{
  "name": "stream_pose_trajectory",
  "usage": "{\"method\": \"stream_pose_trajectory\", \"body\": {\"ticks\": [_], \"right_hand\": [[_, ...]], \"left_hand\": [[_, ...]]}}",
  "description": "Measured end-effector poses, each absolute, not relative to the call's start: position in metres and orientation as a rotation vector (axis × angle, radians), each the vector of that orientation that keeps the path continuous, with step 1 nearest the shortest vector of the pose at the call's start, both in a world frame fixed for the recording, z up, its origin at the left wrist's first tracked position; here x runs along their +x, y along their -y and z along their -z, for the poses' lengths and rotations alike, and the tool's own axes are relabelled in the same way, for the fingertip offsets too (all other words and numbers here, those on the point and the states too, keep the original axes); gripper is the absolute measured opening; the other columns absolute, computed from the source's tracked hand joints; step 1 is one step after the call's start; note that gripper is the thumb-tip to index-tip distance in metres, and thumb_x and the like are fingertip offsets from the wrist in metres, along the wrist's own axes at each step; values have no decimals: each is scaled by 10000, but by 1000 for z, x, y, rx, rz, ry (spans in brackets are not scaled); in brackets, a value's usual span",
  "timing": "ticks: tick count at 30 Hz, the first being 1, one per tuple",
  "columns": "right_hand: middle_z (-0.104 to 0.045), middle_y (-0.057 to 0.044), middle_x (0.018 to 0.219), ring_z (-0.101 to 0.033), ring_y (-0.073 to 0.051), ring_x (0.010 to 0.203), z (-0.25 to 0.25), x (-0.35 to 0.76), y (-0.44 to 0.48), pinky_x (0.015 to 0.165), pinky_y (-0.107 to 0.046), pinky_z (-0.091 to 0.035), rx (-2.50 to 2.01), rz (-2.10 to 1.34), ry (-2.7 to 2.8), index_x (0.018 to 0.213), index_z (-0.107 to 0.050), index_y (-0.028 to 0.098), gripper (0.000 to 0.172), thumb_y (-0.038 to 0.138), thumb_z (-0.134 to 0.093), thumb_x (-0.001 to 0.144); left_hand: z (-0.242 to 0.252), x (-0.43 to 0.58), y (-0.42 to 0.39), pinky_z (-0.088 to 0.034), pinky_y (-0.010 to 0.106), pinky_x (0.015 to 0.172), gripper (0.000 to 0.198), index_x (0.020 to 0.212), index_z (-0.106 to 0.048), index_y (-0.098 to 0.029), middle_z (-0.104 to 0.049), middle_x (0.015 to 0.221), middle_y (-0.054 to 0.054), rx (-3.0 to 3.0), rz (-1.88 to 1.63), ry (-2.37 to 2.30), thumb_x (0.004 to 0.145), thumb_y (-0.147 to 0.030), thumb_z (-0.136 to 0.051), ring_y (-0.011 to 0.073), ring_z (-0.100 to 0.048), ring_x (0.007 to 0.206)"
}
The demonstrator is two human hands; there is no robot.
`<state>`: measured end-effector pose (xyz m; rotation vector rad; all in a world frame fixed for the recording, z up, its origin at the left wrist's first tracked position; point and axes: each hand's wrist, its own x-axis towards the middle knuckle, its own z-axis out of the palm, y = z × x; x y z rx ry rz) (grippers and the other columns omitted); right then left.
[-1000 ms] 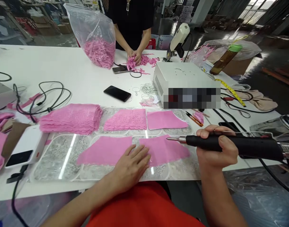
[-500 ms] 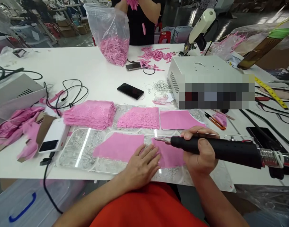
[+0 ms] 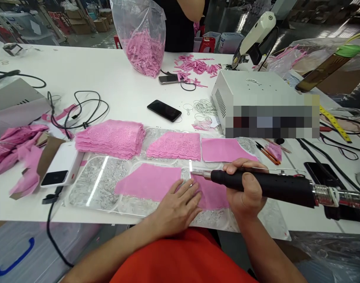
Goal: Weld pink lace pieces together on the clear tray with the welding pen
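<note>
Pink cloth panel (image 3: 212,195) looks limp: I'd pin its edge, left hand (image 3: 180,205) spread, right hand (image 3: 247,193) clutching the black-handled tool (image 3: 285,192).

The tool handle (image 3: 285,188) looks matt black, its tip (image 3: 201,173) shiny metal, the lace stack (image 3: 110,138) textured cloth.

The right hand (image 3: 246,200) is carrying the black tool (image 3: 285,189) leftward, its metal tip (image 3: 201,173) now pointing at the right pink panel (image 3: 213,194)'s inner edge, close by the left hand (image 3: 178,206). Across the table, a co-worker's arm (image 3: 193,8) is now showing raised, no longer reaching down to the loose pink strips (image 3: 199,66).
</note>
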<state>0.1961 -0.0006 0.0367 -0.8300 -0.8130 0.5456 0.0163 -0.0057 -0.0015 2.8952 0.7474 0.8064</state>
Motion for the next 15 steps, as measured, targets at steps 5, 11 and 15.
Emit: {"method": "stream_pose_trajectory", "body": {"ticks": [5,11,15], "right_hand": [[-611,24,801,-575,-118,637,-35,195,1,668,-333,-520,-838,-540,840,835,-591,222,78,227,-624,765],[-612,12,814,-563,-109,605,-42,207,-1,640,-321,-508,-821,-542,683,861,-612,206,140,252,-598,729],[-592,17,745,-528,-106,553,-52,244,2,587,-305,-481,-847,-353,578,793,-589,198,140,266,-559,674]], "left_hand": [[3,16,5,-440,439,1021,294,1160,-635,-125,-653,1263,117,2900,-790,-729,980,-300,-481,270,-569,1226],[5,14,4,-422,433,1062,286,1183,-632,-137,-648,1275,111,2900,-802,-727,964,-280,-516,273,-543,1264],[4,13,2,-405,430,1087,283,1189,-631,-123,-638,1295,115,2900,-849,-694,964,-235,-501,272,-520,1291]]}}
